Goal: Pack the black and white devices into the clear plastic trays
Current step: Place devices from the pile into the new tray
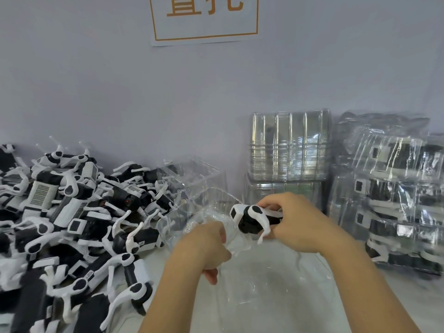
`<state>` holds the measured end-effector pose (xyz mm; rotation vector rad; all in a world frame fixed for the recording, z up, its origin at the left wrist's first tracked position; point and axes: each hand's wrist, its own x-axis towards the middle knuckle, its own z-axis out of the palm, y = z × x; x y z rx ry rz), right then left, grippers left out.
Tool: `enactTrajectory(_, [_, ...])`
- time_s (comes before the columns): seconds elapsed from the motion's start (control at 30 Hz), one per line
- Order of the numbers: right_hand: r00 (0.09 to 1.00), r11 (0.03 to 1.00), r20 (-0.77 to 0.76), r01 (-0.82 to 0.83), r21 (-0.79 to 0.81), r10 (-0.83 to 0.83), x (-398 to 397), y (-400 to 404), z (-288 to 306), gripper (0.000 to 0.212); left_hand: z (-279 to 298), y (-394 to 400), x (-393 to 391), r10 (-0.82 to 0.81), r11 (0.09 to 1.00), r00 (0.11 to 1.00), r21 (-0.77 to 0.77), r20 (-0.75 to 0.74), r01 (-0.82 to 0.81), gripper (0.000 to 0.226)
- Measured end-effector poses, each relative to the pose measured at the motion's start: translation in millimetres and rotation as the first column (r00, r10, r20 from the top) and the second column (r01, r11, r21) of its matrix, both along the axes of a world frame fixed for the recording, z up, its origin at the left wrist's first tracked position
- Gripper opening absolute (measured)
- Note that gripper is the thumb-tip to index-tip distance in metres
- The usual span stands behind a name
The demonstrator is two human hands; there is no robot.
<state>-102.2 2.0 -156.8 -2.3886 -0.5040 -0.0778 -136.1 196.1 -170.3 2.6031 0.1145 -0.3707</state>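
The right hand [298, 219] gripped a black and white device [252, 219], its fingers curled round the far end, just right of the clear tray [204, 212]. The left hand [206, 246] pinched that tray's near edge; its fingertips were hidden. Left of the tray lay a pile of devices [72, 224], cut off by the frame. The tray's outline was hard to trace.

Glossy clear plastic tray [204, 212], thin and crinkled with bright glints, smooth matt black and white plastic device [252, 218], heap of like matt plastic devices [72, 224], shiny ribbed clear tray stacks [288, 150], paper sign [204, 20] on matt wall [96, 80]
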Motion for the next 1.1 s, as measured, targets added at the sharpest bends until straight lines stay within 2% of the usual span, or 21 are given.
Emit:
enactTrajectory(0.1, [0.998, 1.000, -0.062, -0.026, -0.012, 0.025, -0.6, 2.7, -5.8, 0.037, -2.8, 1.1, 1.1, 0.009, 0.997, 1.000, -0.077, 0.005, -0.008, 0.030])
enactTrajectory(0.2, [0.995, 0.997, -0.098, -0.031, -0.068, 0.024, -1.1, 2.1, -12.0, 0.033, -6.2, 0.2, 2.3, 0.062, 0.987, 0.997, -0.152, 0.049, -0.053, 0.030])
enactTrajectory(0.4, [0.993, 0.993, -0.118, -0.032, -0.113, 0.018, 0.0, 1.1, -14.0, 0.033, -15.1, -2.6, 6.5, 0.135, 0.987, 0.975, -0.112, 0.178, -0.117, 0.030])
enactTrajectory(0.57, [0.990, 0.974, -0.139, -0.023, -0.227, -0.009, 0.4, 4.6, -23.0, 0.030, -17.0, -5.8, 5.4, 0.135, 0.991, 0.958, -0.045, 0.252, -0.128, 0.037])
enactTrajectory(0.77, [0.990, 0.970, -0.143, -0.018, -0.241, -0.018, 3.4, 6.2, -27.4, 0.034, -22.6, -9.5, 10.0, 0.085, 0.996, 0.958, -0.016, 0.275, -0.084, 0.043])
enactTrajectory(0.93, [0.991, 0.976, -0.132, 0.000, -0.217, -0.030, 6.2, 8.9, -34.5, 0.036, -30.8, -14.5, 18.0, 0.065, 0.982, 0.970, -0.190, 0.235, -0.020, 0.050])
enactTrajectory(1.1, [0.992, 0.987, -0.127, 0.008, -0.162, -0.029, 9.0, 3.9, -39.6, 0.035, -43.5, -26.6, 20.8, 0.285, 0.863, 0.924, -0.487, 0.253, -0.133, 0.034])
